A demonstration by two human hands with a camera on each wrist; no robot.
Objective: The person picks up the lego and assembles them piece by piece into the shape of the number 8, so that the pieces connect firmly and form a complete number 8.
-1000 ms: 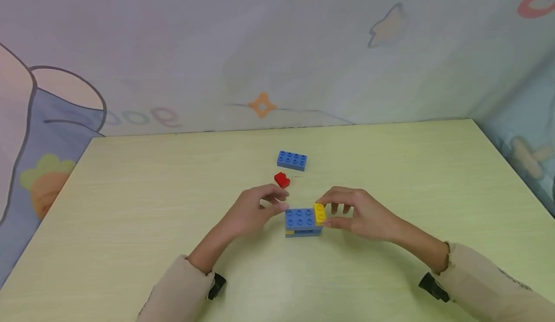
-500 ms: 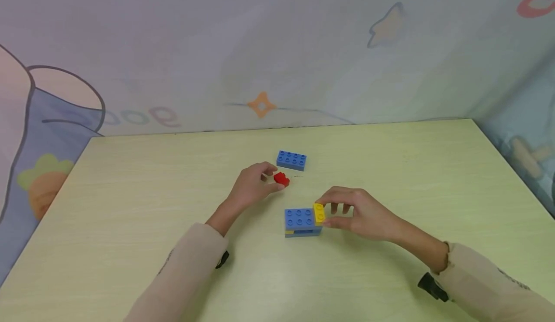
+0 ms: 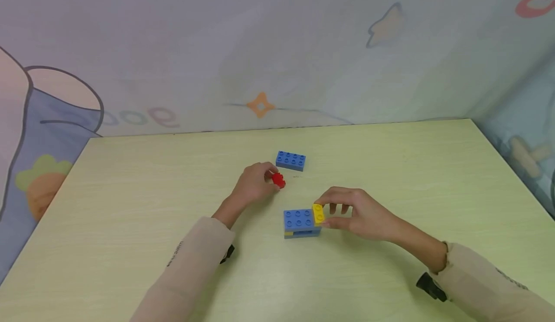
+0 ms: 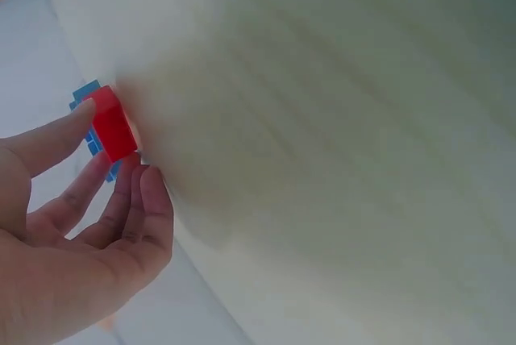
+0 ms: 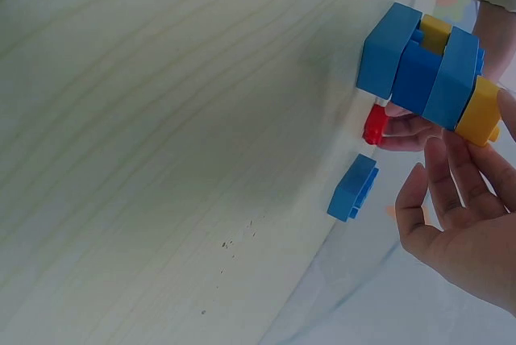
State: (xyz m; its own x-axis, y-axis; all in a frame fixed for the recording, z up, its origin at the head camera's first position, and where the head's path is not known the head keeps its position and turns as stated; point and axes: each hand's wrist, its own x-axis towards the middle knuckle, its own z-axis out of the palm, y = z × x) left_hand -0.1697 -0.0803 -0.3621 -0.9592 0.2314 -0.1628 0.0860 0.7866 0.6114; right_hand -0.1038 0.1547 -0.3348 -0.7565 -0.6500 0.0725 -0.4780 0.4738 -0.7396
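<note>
A stack of bricks [image 3: 302, 222] stands on the pale green table [image 3: 130, 206], and it is the landmark here. Its top is a blue brick with studs facing up. A small yellow brick [image 3: 318, 213] sits at the stack's right end, with its long side running from front to back. In the right wrist view the stack [image 5: 427, 71] shows blue layers with a bit of yellow between them.

The right hand [image 3: 357, 214] is just to the right of the stack. Its thumb and first finger pinch the yellow brick, and the other fingers curl loosely behind it.

A little red brick [image 3: 278, 180] lies just behind the stack, a bit to the left. It is small and chunky, so I cannot tell which way it points. The left hand [image 3: 253, 185] is left of the red brick and pinches it between the thumb and the fingertips. The left wrist view shows the red brick [image 4: 112, 124] against the table, with the thumb on one side and the fingers [image 4: 143, 200] on the other.

A flat blue brick [image 3: 290, 160] lies farther behind the stack, just past the red brick. Its studs face up and its long side runs left to right. No hand touches it.
</note>
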